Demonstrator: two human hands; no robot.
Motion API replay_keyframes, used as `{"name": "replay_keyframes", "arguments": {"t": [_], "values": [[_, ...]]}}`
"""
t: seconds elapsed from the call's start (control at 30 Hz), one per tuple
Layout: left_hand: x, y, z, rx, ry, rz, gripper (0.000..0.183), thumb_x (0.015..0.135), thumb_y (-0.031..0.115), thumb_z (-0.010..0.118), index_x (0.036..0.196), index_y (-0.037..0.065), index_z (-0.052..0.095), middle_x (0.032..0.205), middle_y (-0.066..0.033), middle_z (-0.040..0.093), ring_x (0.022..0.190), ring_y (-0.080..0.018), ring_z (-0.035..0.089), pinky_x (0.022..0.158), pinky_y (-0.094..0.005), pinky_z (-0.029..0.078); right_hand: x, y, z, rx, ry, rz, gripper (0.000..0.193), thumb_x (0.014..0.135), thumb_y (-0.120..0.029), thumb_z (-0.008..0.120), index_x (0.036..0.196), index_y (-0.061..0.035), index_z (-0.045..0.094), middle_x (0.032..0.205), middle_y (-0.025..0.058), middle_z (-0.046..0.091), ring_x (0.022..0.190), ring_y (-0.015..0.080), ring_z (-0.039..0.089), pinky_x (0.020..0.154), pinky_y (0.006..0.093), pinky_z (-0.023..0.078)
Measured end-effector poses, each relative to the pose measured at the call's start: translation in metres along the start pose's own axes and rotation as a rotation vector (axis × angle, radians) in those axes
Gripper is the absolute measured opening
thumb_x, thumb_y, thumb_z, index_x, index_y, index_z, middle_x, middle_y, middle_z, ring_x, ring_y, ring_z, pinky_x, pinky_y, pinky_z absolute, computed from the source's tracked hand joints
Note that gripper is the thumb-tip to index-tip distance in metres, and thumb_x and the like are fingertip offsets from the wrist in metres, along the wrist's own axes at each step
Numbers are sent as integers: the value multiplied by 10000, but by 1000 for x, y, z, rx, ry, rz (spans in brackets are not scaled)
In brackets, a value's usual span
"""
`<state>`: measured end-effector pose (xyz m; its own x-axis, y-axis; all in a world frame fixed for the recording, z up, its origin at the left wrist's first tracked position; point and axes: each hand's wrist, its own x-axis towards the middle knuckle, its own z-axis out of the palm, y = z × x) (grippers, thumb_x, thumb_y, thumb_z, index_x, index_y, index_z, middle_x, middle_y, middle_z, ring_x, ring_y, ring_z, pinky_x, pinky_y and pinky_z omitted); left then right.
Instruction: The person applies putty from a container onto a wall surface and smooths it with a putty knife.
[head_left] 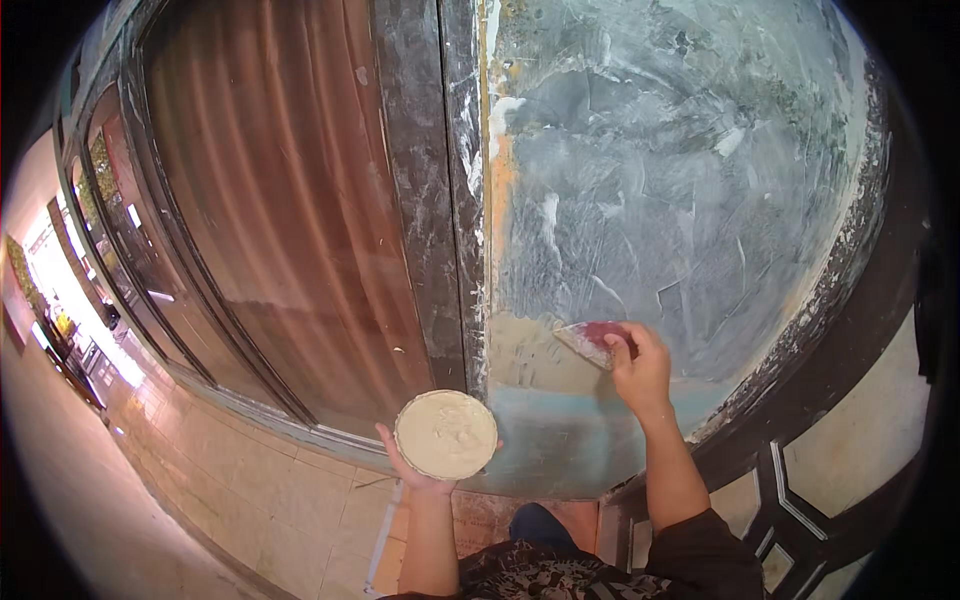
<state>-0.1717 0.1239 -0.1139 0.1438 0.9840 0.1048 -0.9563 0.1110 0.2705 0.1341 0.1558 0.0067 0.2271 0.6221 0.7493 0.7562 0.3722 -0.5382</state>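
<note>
My left hand [420, 476] holds up a round tub of cream-coloured putty [446, 434] from below, its fingers around the sides. The putty's surface is uneven, with scooped marks near the middle. In my right hand [643, 372] is a putty scraper [598, 341] with a dark red grip and a pale, smeared blade. The blade's edge lies at the wall panel [640, 220], beside a patch of beige putty [522, 350] at its lower left. Above, the panel is grey-blue with white streaks; a turquoise band [570, 405] runs beneath the patch.
A dark, paint-spattered wooden post [425, 180] borders the panel on the left, beside glass with a brown curtain [270, 170] behind it. Dark framing with pale inset panels [860, 400] stands at the right. Tiled floor [240, 460] stretches left toward a bright opening.
</note>
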Motion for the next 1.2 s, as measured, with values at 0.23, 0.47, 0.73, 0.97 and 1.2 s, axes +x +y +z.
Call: {"name": "replay_keyframes", "arguments": {"t": [0.23,0.47,0.73,0.97,1.2], "values": [[-5,1,9,-121,10,-17,956,915,851,387,1522,115,456,1584,-186,420,1379,-526,443,938,-926,324,9,4,-1,62,60,46,139,907,-93,731,1016,-10,706,917,172,714,820,347,677,722,421,529],[-8,7,9,-69,-9,18,915,937,829,375,1505,119,475,1557,-181,457,1353,-518,473,931,-910,351,-4,-1,8,-52,-40,29,130,905,-115,732,1012,-42,718,940,149,725,888,368,677,777,439,530],[-10,9,4,-101,-32,24,929,931,837,370,1504,113,477,1557,-190,456,1353,-516,475,926,-907,355,11,2,0,174,28,84,124,906,-77,730,1011,-12,721,907,183,718,796,361,680,742,432,528],[-4,5,6,-119,48,17,930,936,831,368,1508,106,473,1558,-194,454,1349,-515,482,933,-909,350,0,3,11,-30,-21,25,148,913,-117,745,1026,-23,724,916,171,717,827,358,672,752,431,525],[-2,1,2,-69,1,24,907,934,833,372,1504,137,483,1562,-180,451,1358,-516,471,922,-925,334,0,11,5,162,-39,143,132,903,-71,728,1016,-5,712,940,179,719,835,347,675,751,423,528]]}}
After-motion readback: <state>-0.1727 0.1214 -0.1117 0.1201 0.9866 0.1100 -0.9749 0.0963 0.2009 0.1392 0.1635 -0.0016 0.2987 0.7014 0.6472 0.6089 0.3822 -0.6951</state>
